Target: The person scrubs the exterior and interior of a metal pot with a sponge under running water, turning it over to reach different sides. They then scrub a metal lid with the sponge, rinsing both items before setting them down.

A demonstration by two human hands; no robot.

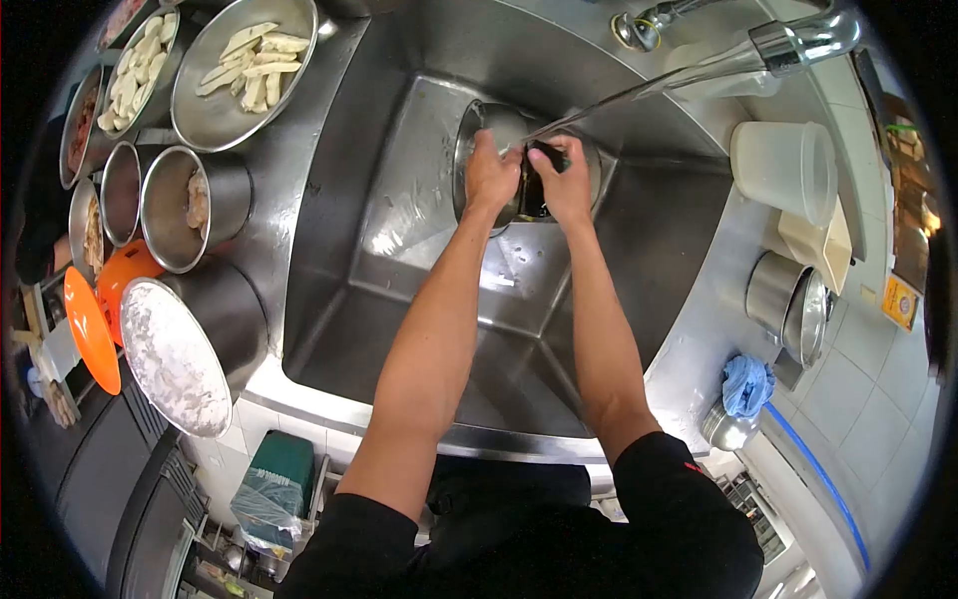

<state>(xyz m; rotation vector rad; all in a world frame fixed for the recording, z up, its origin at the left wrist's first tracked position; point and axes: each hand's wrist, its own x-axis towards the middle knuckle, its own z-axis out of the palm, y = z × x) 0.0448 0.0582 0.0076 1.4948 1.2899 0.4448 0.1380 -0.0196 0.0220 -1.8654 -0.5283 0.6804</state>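
Note:
Inside the steel sink (419, 235), both hands are over a round metal bowl (465, 150) low in the basin. My left hand (492, 180) is closed at the bowl's left part, its fingertips partly hidden. My right hand (565, 185) is closed around a small black object (547, 157) whose kind I cannot make out. Water from the faucet (798, 45) streams down onto the bowl between the hands. A dark, shiny surface shows between them, and the hands cover much of the bowl.
Left counter: a bowl of pale cut strips (259, 65), a steel pot with pale pieces (200, 200), a container of white powder (178, 359), orange lids (92, 329). Right counter: a translucent plastic tub (783, 165), steel pots (778, 290), a blue cloth (746, 385).

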